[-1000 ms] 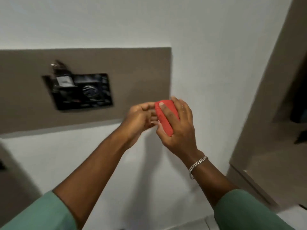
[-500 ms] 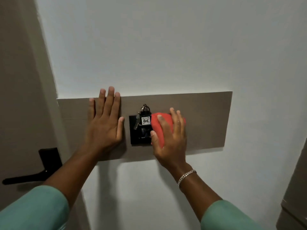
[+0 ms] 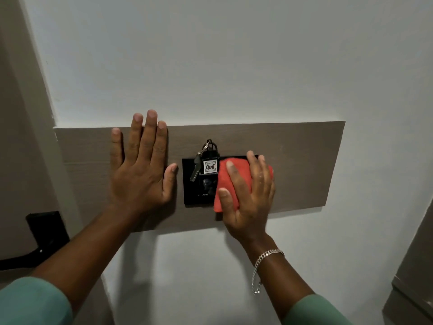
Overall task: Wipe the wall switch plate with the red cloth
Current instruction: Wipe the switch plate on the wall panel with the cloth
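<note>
**A:** From the head camera, which step was in hand?

**B:** The wipe itself, I'd judge. The right hand (image 3: 246, 195) pressed the red cloth (image 3: 232, 181) flat against the right half of the black switch plate (image 3: 199, 186), fingers spread over the folded cloth and thumb hooked at its lower edge: a grasp on the cloth, not a fist.

**A:** And the other hand?

**B:** The left hand (image 3: 140, 170) lay open and flat on the wooden panel (image 3: 304, 165), holding nothing, its thumb tip just beside the plate's left edge.

**A:** So where did the plate sit relative to them?

**B:** Between the two, mounted on the panel, its right part hidden under cloth and hand.

**A:** What did the next move call for?

**B:** Probably a sweep leftward over the uncovered half. A key bunch with a tag (image 3: 209, 166) marked 406 hung over the plate's top, touching it, so the cloth would need to work round it or risk snagging it.
</note>
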### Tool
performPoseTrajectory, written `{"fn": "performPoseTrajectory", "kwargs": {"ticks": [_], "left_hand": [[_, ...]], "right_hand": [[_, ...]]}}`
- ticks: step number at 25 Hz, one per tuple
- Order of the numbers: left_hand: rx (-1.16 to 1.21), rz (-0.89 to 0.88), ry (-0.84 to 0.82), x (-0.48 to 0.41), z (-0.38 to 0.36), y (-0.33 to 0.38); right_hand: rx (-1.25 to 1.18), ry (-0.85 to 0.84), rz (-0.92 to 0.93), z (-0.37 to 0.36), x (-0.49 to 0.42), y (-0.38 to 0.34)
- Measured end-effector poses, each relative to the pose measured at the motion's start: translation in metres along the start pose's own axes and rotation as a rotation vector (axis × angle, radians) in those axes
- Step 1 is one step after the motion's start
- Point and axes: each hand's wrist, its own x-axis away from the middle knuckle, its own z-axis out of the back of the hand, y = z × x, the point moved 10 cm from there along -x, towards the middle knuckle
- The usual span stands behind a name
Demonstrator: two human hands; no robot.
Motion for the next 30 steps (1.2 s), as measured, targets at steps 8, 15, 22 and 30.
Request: {"fn": "performPoseTrajectory", "kwargs": {"ticks": [8, 15, 22, 30], "left_hand": [[-0.004, -0.006, 0.031, 0.002, 0.003, 0.001], [0.004, -0.012, 0.0, 0.002, 0.002, 0.001], [-0.004, -0.023, 0.003, 0.001, 0.001, 0.001], [-0.003, -0.023, 0.006, 0.001, 0.002, 0.002]], "right_hand": [[-0.04, 0.025, 0.017, 0.003, -0.004, 0.002], [-0.027, 0.028, -0.017, -0.001, 0.003, -0.003], [0.034, 0.04, -0.12, -0.008, 0.001, -0.004], [0.039, 0.079, -0.116, -0.001, -0.018, -0.003]]}}
